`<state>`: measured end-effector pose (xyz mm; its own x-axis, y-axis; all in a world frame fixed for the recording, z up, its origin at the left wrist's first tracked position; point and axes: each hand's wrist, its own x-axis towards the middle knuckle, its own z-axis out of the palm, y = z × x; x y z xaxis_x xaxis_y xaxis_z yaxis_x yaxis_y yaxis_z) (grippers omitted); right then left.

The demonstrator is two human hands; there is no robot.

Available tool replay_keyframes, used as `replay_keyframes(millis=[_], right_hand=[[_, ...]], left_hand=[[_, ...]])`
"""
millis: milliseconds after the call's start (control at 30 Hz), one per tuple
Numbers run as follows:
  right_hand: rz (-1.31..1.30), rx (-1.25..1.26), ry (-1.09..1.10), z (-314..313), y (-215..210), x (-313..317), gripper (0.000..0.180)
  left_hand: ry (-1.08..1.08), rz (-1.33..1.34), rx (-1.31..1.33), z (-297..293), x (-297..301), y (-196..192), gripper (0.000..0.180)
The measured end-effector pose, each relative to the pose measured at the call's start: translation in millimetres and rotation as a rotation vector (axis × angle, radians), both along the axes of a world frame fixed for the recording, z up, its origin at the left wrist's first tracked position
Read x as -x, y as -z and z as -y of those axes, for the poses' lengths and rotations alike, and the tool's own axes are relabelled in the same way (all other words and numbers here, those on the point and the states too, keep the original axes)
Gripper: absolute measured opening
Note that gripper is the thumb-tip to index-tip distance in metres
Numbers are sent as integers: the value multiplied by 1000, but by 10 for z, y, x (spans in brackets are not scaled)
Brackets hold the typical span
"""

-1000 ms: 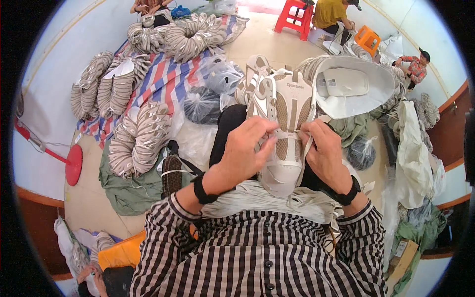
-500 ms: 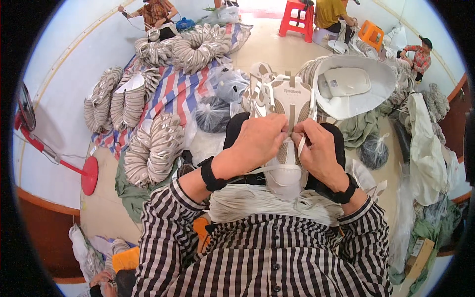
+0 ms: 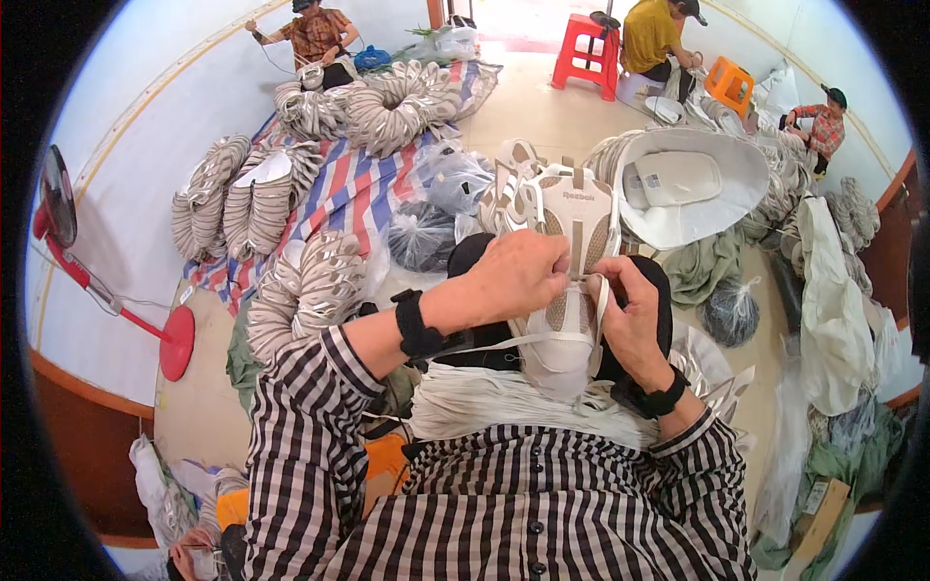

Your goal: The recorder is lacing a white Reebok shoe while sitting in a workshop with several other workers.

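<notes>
Beige floor ahead of both grips, striped woven sheet (image 3: 339, 189) ahead-left. Left grip (image 3: 513, 279) curled, cannot tell if clamped; right grip (image 3: 630, 315) clamped on flat white lace (image 3: 602, 298). Between and beneath them: round-toed, mesh-panelled shoe (image 3: 560, 356).

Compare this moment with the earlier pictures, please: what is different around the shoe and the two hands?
The left hand has moved rightward over the shoe, nearer to the right hand. A white lace now stretches leftward from the toe, not visible there one second ago. The right hand stays at the shoe's right side, and the lace bundle remains below the toe.
</notes>
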<state>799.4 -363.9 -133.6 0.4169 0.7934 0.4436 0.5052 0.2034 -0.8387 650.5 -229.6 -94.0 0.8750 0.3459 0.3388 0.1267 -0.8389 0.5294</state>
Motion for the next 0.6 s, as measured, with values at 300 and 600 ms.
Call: replay_keyframes(millis=[300, 600], right_hand=[[-288, 30, -179, 37, -100, -35, 19], [-481, 48, -313, 303, -429, -93, 28]], left_hand=[[94, -194, -387, 83, 261, -162, 18], [-758, -423, -610, -874, 2627, 181, 15]])
